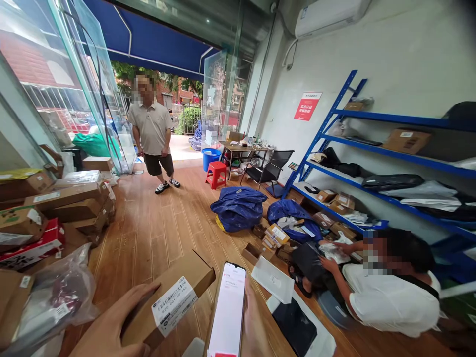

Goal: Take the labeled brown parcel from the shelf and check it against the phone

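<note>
At the bottom of the head view, my left hand (111, 322) is closed around a brown cardboard box (201, 270). A white shipping label (174, 305) with a barcode wraps over the box's edge. Just to the right, my right hand (256, 322) grips a smartphone (226, 312) upright, its screen lit mostly white with small text at the top. The phone's upper end is beside the box's right end. The lower parts of both hands are cut off by the frame.
Stacked parcels (67, 198) line the left side. At right, a seated person (390, 292) handles a small package near blue shelving (372, 176). Another person (152, 129) stands near the doorway. Blue sacks (240, 208), a red stool (216, 174) and white envelopes (273, 277) also occupy the room.
</note>
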Demonstrator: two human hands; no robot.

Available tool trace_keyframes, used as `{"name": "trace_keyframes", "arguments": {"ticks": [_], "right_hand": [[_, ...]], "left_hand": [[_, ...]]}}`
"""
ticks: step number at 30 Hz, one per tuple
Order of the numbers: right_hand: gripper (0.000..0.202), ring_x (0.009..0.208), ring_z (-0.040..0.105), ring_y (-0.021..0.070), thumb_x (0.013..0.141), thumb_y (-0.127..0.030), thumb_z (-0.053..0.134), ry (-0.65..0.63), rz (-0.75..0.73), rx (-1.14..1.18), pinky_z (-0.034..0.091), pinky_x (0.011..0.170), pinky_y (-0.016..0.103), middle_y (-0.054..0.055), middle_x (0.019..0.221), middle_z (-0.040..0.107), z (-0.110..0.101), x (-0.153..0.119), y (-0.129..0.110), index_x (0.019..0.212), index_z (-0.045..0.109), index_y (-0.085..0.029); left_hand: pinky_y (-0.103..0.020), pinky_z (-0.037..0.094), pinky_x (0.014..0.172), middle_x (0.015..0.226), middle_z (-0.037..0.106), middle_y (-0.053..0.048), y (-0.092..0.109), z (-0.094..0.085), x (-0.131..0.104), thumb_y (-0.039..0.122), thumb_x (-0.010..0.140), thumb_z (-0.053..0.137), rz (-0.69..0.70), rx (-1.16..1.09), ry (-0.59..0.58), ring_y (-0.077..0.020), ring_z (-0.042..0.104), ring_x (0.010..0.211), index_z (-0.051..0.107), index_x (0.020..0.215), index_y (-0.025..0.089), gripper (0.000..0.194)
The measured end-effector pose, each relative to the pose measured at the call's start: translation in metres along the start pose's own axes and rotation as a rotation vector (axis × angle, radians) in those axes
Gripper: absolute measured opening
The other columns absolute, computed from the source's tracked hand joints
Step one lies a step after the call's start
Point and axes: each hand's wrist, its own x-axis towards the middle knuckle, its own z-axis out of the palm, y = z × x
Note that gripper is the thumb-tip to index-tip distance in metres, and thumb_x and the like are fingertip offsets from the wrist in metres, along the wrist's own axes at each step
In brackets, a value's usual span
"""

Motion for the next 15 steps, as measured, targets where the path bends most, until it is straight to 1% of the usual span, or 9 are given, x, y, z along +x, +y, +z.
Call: {"name": "trace_keyframes", "arguments": {"ticks": [2,4,5,7,9,10,12,13,15], "right_hand": [[0.063,0.079,0.068,0.0209,0.052,-0.063,0.075,-0.018,0.046,0.040,0.052,0.072,0.031,0.006,0.088,0.075,0.010,0.000,-0.001,0.095,0.069,-0.018],[0.062,0.073,0.067,0.0202,0.048,-0.057,0.080,-0.089,0.077,0.072,0.051,0.069,0.029,0.006,0.085,0.075,0.018,0.001,-0.003,0.094,0.070,-0.017],[0.059,0.072,0.067,0.0206,0.049,-0.054,0.081,-0.142,0.102,0.075,0.050,0.069,0.029,0.007,0.085,0.075,0.020,0.003,-0.003,0.093,0.070,-0.016],[0.053,0.075,0.068,0.0229,0.054,-0.052,0.079,-0.249,0.162,0.076,0.050,0.074,0.032,0.009,0.086,0.075,0.022,0.009,-0.003,0.093,0.070,-0.016],[0.054,0.082,0.069,0.0260,0.059,-0.055,0.074,-0.361,0.260,0.060,0.048,0.082,0.036,0.014,0.090,0.075,0.023,0.018,-0.001,0.093,0.070,-0.013],[0.057,0.085,0.069,0.0273,0.060,-0.057,0.073,-0.419,0.313,0.057,0.047,0.085,0.037,0.017,0.094,0.074,0.024,0.023,0.001,0.094,0.070,-0.011],[0.068,0.092,0.067,0.0298,0.056,-0.063,0.071,-0.517,0.401,0.071,0.047,0.085,0.039,0.020,0.103,0.071,0.027,0.033,0.007,0.098,0.069,-0.010],[0.071,0.093,0.067,0.0308,0.053,-0.066,0.070,-0.545,0.436,0.079,0.048,0.083,0.040,0.020,0.105,0.070,0.030,0.037,0.012,0.098,0.069,-0.010],[0.068,0.089,0.067,0.0295,0.053,-0.066,0.069,-0.547,0.451,0.095,0.050,0.078,0.042,0.017,0.099,0.072,0.036,0.045,0.024,0.093,0.071,-0.012]], "left_hand": [[-0.045,0.031,0.110,0.141,0.046,-0.004,-0.003,-0.001,-0.001,0.032,0.054,0.059,-0.012,-0.003,0.022,-0.0326,0.041,0.128,0.043,0.135,0.028,0.082],[-0.045,0.033,0.109,0.142,0.046,-0.004,-0.011,-0.002,-0.003,0.032,0.054,0.060,-0.025,-0.006,0.047,-0.0324,0.042,0.128,0.043,0.134,0.029,0.082],[-0.045,0.034,0.108,0.142,0.045,-0.003,-0.017,-0.002,-0.005,0.033,0.055,0.061,-0.027,-0.008,0.066,-0.0322,0.042,0.128,0.043,0.134,0.029,0.082],[-0.045,0.035,0.108,0.143,0.045,-0.003,-0.029,-0.004,-0.008,0.037,0.057,0.062,-0.026,-0.013,0.116,-0.0317,0.041,0.129,0.043,0.135,0.029,0.080],[-0.045,0.035,0.109,0.143,0.045,-0.003,-0.038,-0.008,-0.014,0.041,0.059,0.063,-0.040,-0.016,0.143,-0.0315,0.041,0.129,0.043,0.135,0.029,0.080],[-0.045,0.035,0.108,0.142,0.046,-0.003,-0.039,-0.010,-0.017,0.043,0.059,0.064,-0.056,-0.026,0.150,-0.0316,0.042,0.129,0.043,0.135,0.028,0.079],[-0.045,0.037,0.107,0.141,0.048,-0.004,-0.038,-0.013,-0.024,0.045,0.061,0.064,-0.084,-0.092,0.193,-0.0321,0.043,0.129,0.044,0.134,0.027,0.078],[-0.045,0.037,0.107,0.140,0.049,-0.004,-0.034,-0.014,-0.028,0.046,0.061,0.064,-0.095,-0.146,0.240,-0.0322,0.043,0.128,0.045,0.133,0.026,0.077],[-0.045,0.036,0.107,0.138,0.051,-0.004,-0.026,-0.012,-0.033,0.048,0.061,0.063,-0.123,-0.264,0.367,-0.0327,0.042,0.130,0.046,0.132,0.026,0.076]]}}
